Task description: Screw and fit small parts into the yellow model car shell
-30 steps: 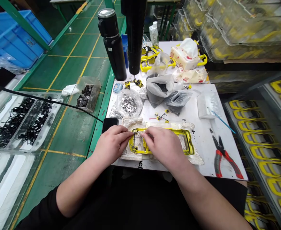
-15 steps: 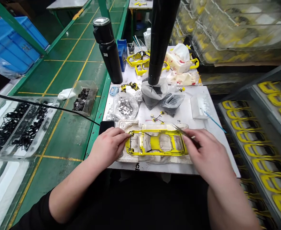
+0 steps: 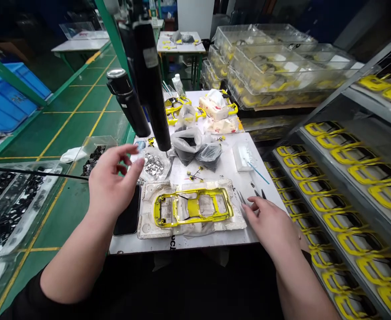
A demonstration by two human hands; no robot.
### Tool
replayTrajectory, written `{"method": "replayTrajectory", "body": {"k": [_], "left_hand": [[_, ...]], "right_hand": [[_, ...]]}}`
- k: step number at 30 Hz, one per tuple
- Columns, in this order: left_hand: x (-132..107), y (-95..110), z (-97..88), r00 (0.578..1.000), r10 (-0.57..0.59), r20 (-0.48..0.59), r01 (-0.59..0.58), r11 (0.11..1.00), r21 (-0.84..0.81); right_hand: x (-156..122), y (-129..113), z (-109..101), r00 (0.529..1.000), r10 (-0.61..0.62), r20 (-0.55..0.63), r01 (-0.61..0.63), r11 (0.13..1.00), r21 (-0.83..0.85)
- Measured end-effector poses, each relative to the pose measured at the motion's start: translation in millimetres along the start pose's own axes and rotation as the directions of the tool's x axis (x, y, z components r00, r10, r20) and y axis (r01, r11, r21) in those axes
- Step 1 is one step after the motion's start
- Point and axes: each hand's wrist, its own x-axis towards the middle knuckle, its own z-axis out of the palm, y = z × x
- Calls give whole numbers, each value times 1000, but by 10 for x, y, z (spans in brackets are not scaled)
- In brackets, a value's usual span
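Note:
A yellow plastic toy-car frame [image 3: 194,209] lies in a whitish moulded holder [image 3: 149,229] on the table. My left hand [image 3: 113,182] is raised left of the holder, above a black phone [image 3: 128,218] and near a clear bag of small silvery pieces [image 3: 153,165]. Its fingers are apart and curved, with nothing visible between them. At the right of the holder, my right hand [image 3: 272,226] rests low over the table, thumb and fingertips at a pair of metal tweezers [image 3: 241,197]. The hand covers their rear part. Dark pointed tool tips [image 3: 260,194] show just beyond its knuckles.
Bags of dark small parts [image 3: 185,149] and a white block with blue sticks [image 3: 244,156] stand behind the holder. A black cylindrical tool [image 3: 152,84] hangs above the table. Racks of yellow frames [image 3: 345,213] line the right. A black flask [image 3: 129,104] stands at the back left.
My left hand has let go of the frame's left end and risen to the left. My right hand has moved off the frame's right end, down beside the holder. The view has shifted.

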Motion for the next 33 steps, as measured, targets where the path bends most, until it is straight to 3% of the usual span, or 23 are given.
{"method": "replayTrajectory", "body": {"k": [2, 4, 6, 7, 8, 10, 11, 12, 13, 15, 16, 17, 20, 24, 28, 33], "left_hand": [[268, 75, 84, 998, 3, -61, -16, 976, -216], [508, 176, 192, 997, 70, -18, -71, 885, -460], [681, 317, 306, 978, 168, 121, -60, 790, -610], [741, 398, 365, 940, 240, 242, -29, 763, -645], [786, 481, 429, 854, 335, 398, 5, 760, -650], [853, 632, 587, 558, 477, 679, -25, 828, -560], [882, 695, 687, 432, 464, 773, -122, 880, -459], [912, 748, 802, 378, 410, 830, -249, 909, -335], [943, 789, 930, 431, 327, 841, -384, 910, -158], [999, 838, 1206, 582, 238, 777, -477, 875, 89], [1021, 846, 1342, 626, 215, 749, -496, 851, 171], [1037, 846, 1470, 644, 199, 739, -512, 830, 222], [1043, 812, 1782, 626, 160, 763, -571, 761, 309], [1000, 748, 2014, 550, 132, 825, -650, 688, 323], [980, 687, 2078, 507, 128, 852, -700, 639, 320], [990, 596, 2009, 521, 161, 838, -704, 637, 315]], "right_hand": [[28, -155, -203, 991, -103, -84, 111, 990, 85], [72, -364, -494, 953, -236, -190, 272, 943, 191], [141, -598, -814, 893, -350, -283, 427, 858, 286], [186, -709, -966, 867, -377, -325, 478, 811, 336], [237, -806, -1105, 849, -383, -365, 514, 762, 394], [341, -944, -1327, 832, -405, -379, 555, 626, 548], [385, -979, -1409, 831, -441, -338, 547, 542, 638], [416, -989, -1469, 826, -495, -271, 511, 455, 729], [431, -976, -1509, 807, -560, -187, 446, 372, 814], [412, -894, -1527, 758, -650, -57, 273, 236, 933], [382, -832, -1510, 750, -661, -28, 193, 179, 965], [344, -763, -1479, 754, -657, -13, 132, 131, 983], [223, -558, -1346, 807, -590, -8, 91, 111, 990], [115, -374, -1192, 887, -462, 16, 127, 276, 953], [44, -262, -1114, 910, -410, 62, 124, 411, 903], [-44, -147, -1050, 932, -357, 63, 135, 503, 854]]}}
